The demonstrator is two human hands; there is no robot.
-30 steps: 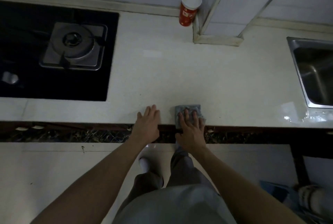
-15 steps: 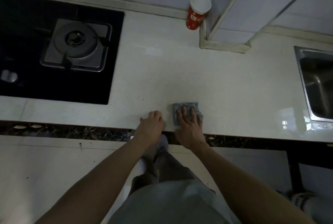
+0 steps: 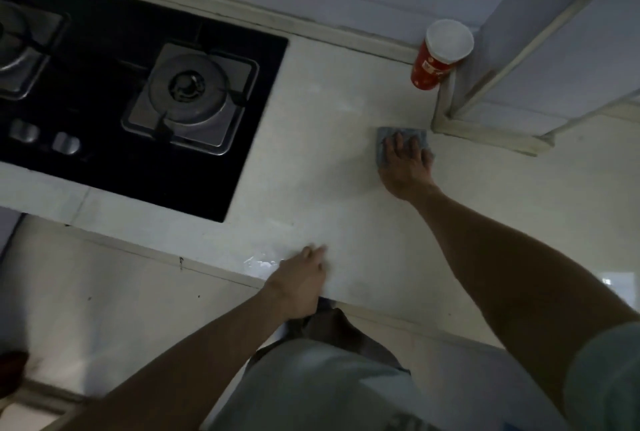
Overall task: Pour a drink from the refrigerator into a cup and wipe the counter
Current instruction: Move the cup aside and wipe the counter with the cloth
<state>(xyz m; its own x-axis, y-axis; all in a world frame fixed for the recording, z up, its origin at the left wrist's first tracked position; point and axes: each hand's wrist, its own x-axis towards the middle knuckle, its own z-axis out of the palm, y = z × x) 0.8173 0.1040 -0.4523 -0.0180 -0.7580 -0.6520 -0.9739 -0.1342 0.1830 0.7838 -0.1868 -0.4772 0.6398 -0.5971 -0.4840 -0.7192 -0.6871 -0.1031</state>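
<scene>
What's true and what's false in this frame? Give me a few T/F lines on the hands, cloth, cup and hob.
1. The right hand presses flat on the grey cloth. True.
2. The left hand holds the red cup. False: it rests on the counter, at its front edge; the cup stands apart, by the back wall.
3. The cup lies tipped over. False: it stands upright.
4. The cloth sits on the hob. False: it lies on the counter, to the right of the hob.
5. The fully visible burner carries no pot. True.
</scene>
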